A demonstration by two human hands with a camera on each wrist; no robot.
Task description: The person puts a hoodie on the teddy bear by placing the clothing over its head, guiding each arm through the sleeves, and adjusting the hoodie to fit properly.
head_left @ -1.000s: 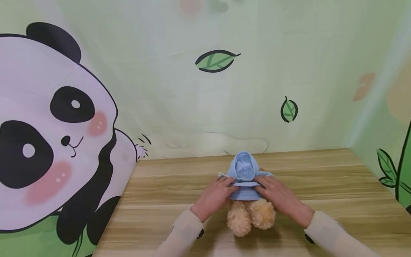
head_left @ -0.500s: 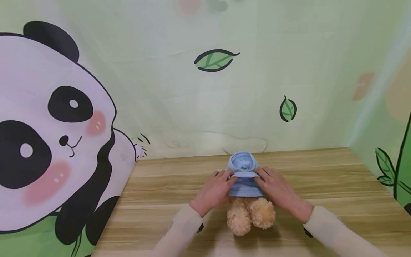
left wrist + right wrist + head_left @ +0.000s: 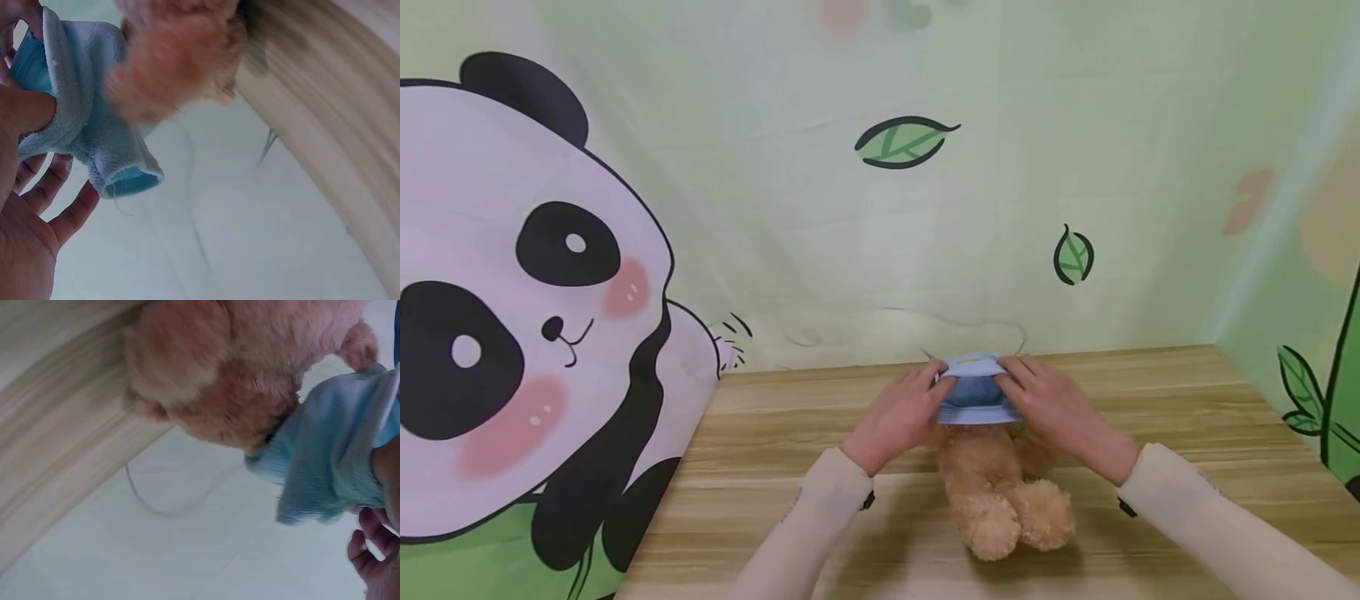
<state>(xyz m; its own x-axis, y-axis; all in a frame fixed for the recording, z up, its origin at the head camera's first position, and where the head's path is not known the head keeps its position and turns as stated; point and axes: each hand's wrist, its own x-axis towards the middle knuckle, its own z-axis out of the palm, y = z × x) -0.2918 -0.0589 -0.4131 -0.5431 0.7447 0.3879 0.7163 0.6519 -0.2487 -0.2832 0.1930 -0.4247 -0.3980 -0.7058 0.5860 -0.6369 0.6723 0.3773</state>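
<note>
A small light blue hooded garment (image 3: 976,408) is bunched over the upper end of a tan plush toy (image 3: 981,467), whose furry legs point toward me. My left hand (image 3: 904,410) pinches the garment's left edge between thumb and fingers. On the opposite edge, my right hand (image 3: 1060,408) pinches it likewise. In the left wrist view a sleeve (image 3: 128,178) hangs with nothing in its opening, and the left thumb hooks inside the folded cloth. Pinkish-brown fur (image 3: 250,394) shows beside the cloth in the right wrist view. The toy's head is hidden in the head view.
The toy lies on a wood-grain table (image 3: 790,467). A pale green backdrop (image 3: 775,208) with leaf drawings stands behind the table's far edge. A large printed panda (image 3: 535,275) fills the left side.
Both hands have moved away from me along the toy, drawing the garment up with them. More of the toy's body is bare, its legs have shifted right, and the hood has folded out of sight.
</note>
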